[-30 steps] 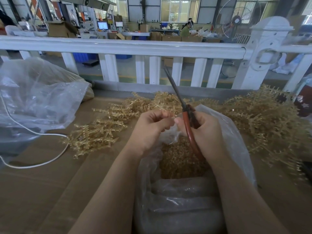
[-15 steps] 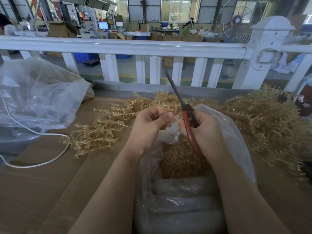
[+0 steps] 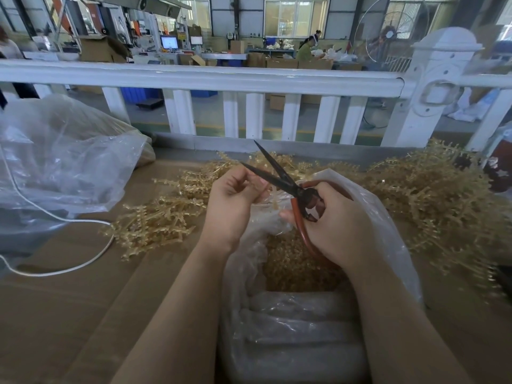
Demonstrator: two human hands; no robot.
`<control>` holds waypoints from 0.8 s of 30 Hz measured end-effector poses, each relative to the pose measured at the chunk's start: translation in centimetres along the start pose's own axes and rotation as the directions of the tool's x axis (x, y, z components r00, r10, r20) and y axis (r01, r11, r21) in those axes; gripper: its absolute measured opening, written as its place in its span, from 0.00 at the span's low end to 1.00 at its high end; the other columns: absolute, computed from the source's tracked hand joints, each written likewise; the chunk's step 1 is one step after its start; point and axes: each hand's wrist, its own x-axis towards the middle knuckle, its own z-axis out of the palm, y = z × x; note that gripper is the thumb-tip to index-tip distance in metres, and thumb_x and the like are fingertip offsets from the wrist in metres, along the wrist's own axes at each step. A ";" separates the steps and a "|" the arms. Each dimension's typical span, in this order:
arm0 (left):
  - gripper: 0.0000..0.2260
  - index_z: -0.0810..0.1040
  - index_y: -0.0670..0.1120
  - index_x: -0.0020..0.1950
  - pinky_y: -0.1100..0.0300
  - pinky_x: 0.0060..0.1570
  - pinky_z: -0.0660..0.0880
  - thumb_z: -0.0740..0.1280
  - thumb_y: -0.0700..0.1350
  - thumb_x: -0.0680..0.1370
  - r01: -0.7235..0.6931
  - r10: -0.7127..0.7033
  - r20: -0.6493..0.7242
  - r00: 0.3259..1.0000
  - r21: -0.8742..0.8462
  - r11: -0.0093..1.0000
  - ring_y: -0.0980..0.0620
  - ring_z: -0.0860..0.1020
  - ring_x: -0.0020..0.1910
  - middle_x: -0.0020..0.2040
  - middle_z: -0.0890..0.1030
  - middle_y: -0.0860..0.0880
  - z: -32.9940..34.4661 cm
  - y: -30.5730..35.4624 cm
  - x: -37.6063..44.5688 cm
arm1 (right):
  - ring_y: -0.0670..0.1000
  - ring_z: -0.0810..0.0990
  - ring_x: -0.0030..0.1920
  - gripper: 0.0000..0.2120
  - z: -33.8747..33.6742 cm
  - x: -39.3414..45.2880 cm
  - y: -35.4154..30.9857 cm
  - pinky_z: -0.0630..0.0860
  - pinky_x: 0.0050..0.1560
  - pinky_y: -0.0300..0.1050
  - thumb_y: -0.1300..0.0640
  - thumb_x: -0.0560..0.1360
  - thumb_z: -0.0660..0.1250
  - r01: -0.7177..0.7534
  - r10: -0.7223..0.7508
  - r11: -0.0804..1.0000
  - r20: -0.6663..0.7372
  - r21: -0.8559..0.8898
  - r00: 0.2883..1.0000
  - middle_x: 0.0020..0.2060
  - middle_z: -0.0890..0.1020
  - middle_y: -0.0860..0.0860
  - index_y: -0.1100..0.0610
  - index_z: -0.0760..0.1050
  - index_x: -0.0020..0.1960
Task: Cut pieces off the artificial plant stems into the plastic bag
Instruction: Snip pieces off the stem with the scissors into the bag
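Note:
My right hand (image 3: 335, 225) grips the red handles of dark-bladed scissors (image 3: 279, 177), whose blades stand spread apart above the clear plastic bag (image 3: 385, 225). My left hand (image 3: 235, 200) pinches a small pale stem piece (image 3: 274, 202) between the blades, right over the bag's mouth. Golden cut pieces (image 3: 293, 267) fill the bag's bottom. Piles of golden artificial plant stems lie on the table, one (image 3: 160, 220) to the left of my hands, a bigger one (image 3: 432, 200) to the right.
A large crumpled clear bag (image 3: 61, 162) sits at the left with a white cord (image 3: 72, 261) looping over the brown cardboard tabletop (image 3: 83, 314). A white railing (image 3: 221, 79) borders the table's far edge. People work at benches far behind.
The scissor blades, shut and pointing up before, have swung open and tilted left toward my left hand. My left hand has risen slightly with the stem piece.

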 end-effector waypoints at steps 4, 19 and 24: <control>0.08 0.80 0.38 0.49 0.64 0.43 0.75 0.63 0.29 0.79 0.007 -0.007 -0.010 1.000 -0.005 1.000 0.54 0.76 0.39 0.39 0.80 0.48 0.0 0.1 0.0 | 0.41 0.77 0.46 0.25 -0.6 -0.1 -0.3 0.66 0.44 0.24 0.30 0.70 0.69 0.043 -0.044 0.997 -0.015 -0.071 0.999 0.47 0.81 0.40 0.49 0.77 0.53; 0.11 0.78 0.42 0.41 0.63 0.43 0.74 0.63 0.31 0.80 0.006 -0.004 0.056 0.998 -0.038 0.999 0.55 0.75 0.37 0.35 0.79 0.50 -0.1 0.4 -0.2 | 0.44 0.77 0.37 0.27 0.0 -0.3 0.0 0.80 0.43 0.41 0.28 0.71 0.65 0.076 -0.086 0.994 -0.133 -0.078 0.987 0.38 0.81 0.43 0.52 0.82 0.47; 0.11 0.77 0.42 0.41 0.61 0.43 0.72 0.61 0.31 0.80 0.019 -0.016 0.069 0.998 -0.044 0.999 0.54 0.73 0.37 0.36 0.77 0.48 -0.1 0.3 -0.1 | 0.44 0.78 0.37 0.30 0.1 -0.2 0.2 0.80 0.43 0.40 0.25 0.70 0.62 0.093 -0.101 0.994 -0.133 -0.061 0.986 0.37 0.81 0.42 0.52 0.82 0.45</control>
